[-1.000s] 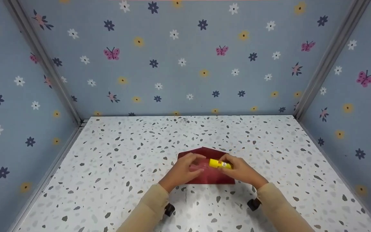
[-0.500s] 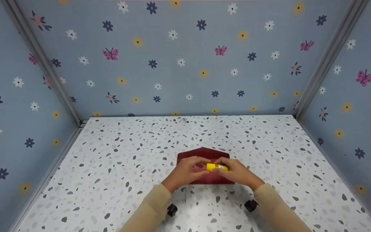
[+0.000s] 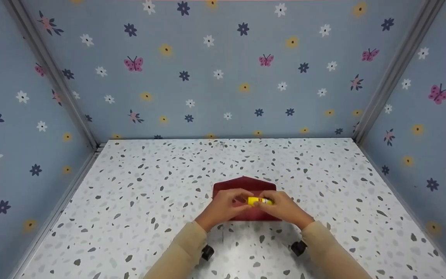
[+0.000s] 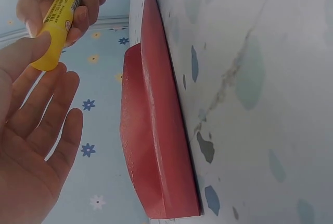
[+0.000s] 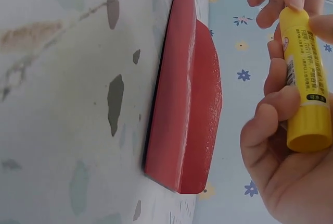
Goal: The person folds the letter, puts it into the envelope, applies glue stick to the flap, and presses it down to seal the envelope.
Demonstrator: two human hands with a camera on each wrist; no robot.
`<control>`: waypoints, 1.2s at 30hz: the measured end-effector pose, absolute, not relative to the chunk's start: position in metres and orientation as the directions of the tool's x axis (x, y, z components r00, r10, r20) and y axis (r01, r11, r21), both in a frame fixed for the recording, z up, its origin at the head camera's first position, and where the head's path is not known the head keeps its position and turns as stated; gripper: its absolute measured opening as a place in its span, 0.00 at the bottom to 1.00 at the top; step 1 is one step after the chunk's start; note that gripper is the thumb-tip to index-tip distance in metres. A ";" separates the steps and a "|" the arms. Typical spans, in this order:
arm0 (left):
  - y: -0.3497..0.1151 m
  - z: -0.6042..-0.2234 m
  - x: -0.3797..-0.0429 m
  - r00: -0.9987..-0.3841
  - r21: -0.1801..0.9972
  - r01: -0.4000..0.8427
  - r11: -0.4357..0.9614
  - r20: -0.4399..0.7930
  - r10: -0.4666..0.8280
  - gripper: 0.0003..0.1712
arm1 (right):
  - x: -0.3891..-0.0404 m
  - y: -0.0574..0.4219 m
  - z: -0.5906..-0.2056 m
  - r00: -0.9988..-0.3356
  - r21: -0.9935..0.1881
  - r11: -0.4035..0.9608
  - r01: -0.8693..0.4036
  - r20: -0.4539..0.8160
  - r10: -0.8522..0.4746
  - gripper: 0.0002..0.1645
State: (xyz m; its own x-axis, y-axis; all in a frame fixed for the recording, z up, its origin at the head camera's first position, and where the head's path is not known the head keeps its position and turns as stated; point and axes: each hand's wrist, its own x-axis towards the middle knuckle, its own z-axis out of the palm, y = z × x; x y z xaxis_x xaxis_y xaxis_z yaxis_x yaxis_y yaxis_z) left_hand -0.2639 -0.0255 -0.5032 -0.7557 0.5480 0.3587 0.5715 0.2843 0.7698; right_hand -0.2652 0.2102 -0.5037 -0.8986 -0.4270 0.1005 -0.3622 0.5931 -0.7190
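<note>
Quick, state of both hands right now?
Left hand: at one end of the yellow glue stick; cannot tell whether it pinches it.
Right hand: closed, holding the yellow glue stick.

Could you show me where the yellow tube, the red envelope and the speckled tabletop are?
Yellow tube [image 5: 304, 70], right wrist view: its printed side.
Red envelope [image 4: 164, 125], left wrist view: its long panel, beside the flap.
Speckled tabletop [image 3: 149, 182], head view: surface left of the envelope.
</note>
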 end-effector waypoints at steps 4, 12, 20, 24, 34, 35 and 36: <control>-0.025 -0.503 -0.264 -0.759 0.767 0.573 0.288 0.363 0.540 0.16 | -0.265 0.208 -0.503 -0.905 -0.722 0.594 -0.355 0.106 -0.413 0.15; -0.025 -0.502 -0.266 -0.754 0.756 0.586 0.293 0.376 0.538 0.17 | -0.266 0.207 -0.502 -0.905 -0.742 0.568 -0.356 0.123 -0.407 0.14; -0.027 -0.502 -0.265 -0.757 0.770 0.574 0.278 0.371 0.538 0.17 | -0.265 0.208 -0.502 -0.894 -0.750 0.542 -0.380 0.148 -0.423 0.15; -0.029 -0.501 -0.265 -0.764 0.774 0.566 0.283 0.364 0.533 0.16 | -0.265 0.208 -0.503 -0.897 -0.756 0.542 -0.366 0.132 -0.423 0.17; -0.032 -0.502 -0.266 -0.756 0.763 0.576 0.294 0.361 0.545 0.16 | -0.264 0.211 -0.503 -0.873 -0.772 0.520 -0.365 0.091 -0.479 0.15; -0.032 -0.502 -0.266 -0.751 0.759 0.583 0.288 0.369 0.547 0.16 | -0.264 0.211 -0.503 -0.868 -0.771 0.516 -0.374 0.095 -0.487 0.14; -0.033 -0.502 -0.266 -0.746 0.756 0.590 0.283 0.377 0.550 0.16 | -0.264 0.212 -0.502 -0.865 -0.768 0.515 -0.380 0.098 -0.493 0.13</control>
